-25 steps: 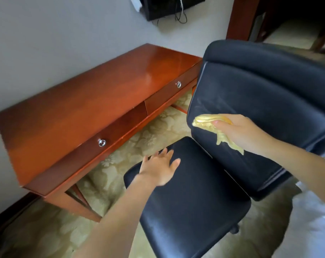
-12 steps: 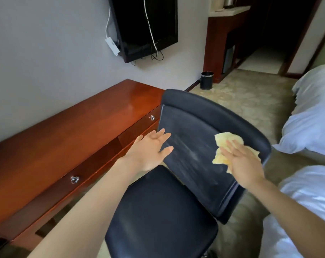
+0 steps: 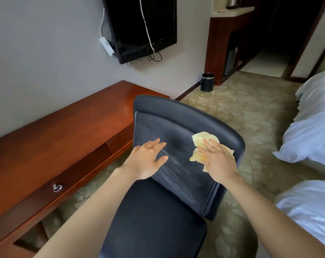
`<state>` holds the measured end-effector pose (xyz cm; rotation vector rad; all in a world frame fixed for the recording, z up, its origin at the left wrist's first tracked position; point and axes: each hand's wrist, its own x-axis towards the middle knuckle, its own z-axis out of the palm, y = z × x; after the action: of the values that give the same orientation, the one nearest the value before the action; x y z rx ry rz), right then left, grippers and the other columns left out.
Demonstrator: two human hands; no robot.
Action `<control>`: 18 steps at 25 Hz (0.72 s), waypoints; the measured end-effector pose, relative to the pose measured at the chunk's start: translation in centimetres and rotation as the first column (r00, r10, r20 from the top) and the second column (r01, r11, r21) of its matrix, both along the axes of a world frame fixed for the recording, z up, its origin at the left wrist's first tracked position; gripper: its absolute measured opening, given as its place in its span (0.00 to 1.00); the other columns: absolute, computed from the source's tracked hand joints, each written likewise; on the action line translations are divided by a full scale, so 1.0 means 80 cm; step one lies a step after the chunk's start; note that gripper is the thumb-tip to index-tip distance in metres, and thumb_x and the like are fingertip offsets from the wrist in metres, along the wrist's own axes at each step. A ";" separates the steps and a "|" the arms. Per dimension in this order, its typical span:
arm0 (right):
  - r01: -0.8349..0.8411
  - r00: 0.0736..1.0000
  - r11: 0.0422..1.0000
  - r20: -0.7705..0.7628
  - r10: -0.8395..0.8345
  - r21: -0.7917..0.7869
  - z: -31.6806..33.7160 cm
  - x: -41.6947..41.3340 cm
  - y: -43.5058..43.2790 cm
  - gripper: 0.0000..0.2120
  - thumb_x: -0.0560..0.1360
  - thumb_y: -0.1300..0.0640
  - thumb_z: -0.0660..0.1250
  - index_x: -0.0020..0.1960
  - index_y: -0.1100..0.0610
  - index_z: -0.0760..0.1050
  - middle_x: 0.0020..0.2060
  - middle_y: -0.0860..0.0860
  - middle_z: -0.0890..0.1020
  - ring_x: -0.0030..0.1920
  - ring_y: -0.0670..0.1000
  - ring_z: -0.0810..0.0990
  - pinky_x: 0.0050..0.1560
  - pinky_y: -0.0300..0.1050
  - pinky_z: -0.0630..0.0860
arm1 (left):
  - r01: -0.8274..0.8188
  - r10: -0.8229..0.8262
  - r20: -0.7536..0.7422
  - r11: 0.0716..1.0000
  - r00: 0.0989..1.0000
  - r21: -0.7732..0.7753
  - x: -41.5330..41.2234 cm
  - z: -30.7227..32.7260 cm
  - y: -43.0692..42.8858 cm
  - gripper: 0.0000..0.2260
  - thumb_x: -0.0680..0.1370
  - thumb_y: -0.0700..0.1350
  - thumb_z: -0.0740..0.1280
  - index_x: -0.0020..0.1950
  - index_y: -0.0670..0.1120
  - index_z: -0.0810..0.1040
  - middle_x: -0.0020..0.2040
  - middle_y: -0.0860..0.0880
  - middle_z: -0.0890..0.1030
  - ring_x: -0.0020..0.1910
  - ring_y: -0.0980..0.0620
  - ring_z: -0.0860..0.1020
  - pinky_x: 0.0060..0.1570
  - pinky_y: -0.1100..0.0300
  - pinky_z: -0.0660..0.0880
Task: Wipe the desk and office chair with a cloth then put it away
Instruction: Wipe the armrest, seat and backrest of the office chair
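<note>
The step in hand looks like the chair part of the job: the right hand (image 3: 218, 161) presses the cloth (image 3: 204, 144) flat against the backrest of the chair (image 3: 176, 127), near the backrest's right edge and a little below its top edge. Pale wipe streaks show across the middle and lower backrest (a damp sheen, most likely), so much of that face seems covered already.

The right fingers (image 3: 207, 146) lie spread and nearly straight over the cloth, pinning it with the palm instead of pinching it; bunched folds stick out above the fingertips, toward the top edge, and on both sides of the hand. The left hand (image 3: 148, 161) is open and empty, its fingers extended, resting on or just off the backrest near the left edge; contact cannot be told for sure.

The next move probably calls for dragging the cloth along the dark band under the top edge and then down to the seat, keeping pressure even so the loose folds do not slip out. The bench (image 3: 65, 138) stands just left of the chair, its top bare. Where the cloth goes afterwards is not shown.
</note>
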<state>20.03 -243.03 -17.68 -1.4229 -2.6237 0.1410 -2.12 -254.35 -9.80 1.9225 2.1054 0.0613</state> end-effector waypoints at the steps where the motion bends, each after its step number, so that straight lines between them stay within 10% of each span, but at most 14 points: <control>1: -0.002 1.000 1.000 -0.006 0.002 -0.007 0.000 -0.007 0.008 0.21 0.79 0.54 0.62 0.70 0.42 0.65 0.76 0.40 0.52 0.76 0.44 0.46 0.71 0.42 0.56 | -0.024 0.024 -0.002 1.000 1.000 -0.005 -0.010 0.000 -0.003 0.25 0.82 0.56 0.53 0.78 0.54 0.53 0.78 0.52 0.51 0.77 0.51 0.49 0.75 0.47 0.49; 10: 0.191 0.913 0.948 -0.310 -0.267 -0.253 -0.016 -0.152 0.052 0.20 0.83 0.55 0.49 0.73 0.51 0.63 0.77 0.47 0.50 0.77 0.49 0.42 0.73 0.46 0.46 | -0.143 0.143 0.019 0.990 0.990 -0.008 -0.159 -0.015 -0.038 0.25 0.82 0.57 0.53 0.78 0.54 0.51 0.79 0.53 0.49 0.77 0.52 0.48 0.74 0.48 0.49; 18: 0.251 -0.053 0.700 -0.732 -0.680 -0.668 0.020 -0.360 0.073 0.18 0.80 0.56 0.54 0.70 0.50 0.66 0.76 0.47 0.57 0.72 0.52 0.62 0.71 0.51 0.60 | -0.108 0.108 0.021 0.993 0.994 0.048 -0.351 -0.023 -0.042 0.26 0.81 0.57 0.54 0.77 0.57 0.50 0.78 0.55 0.46 0.77 0.53 0.45 0.74 0.51 0.45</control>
<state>-8.79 -237.17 -16.07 -1.4355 -0.8582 1.0772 -30.19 -257.71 -11.64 1.8260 2.2139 0.1542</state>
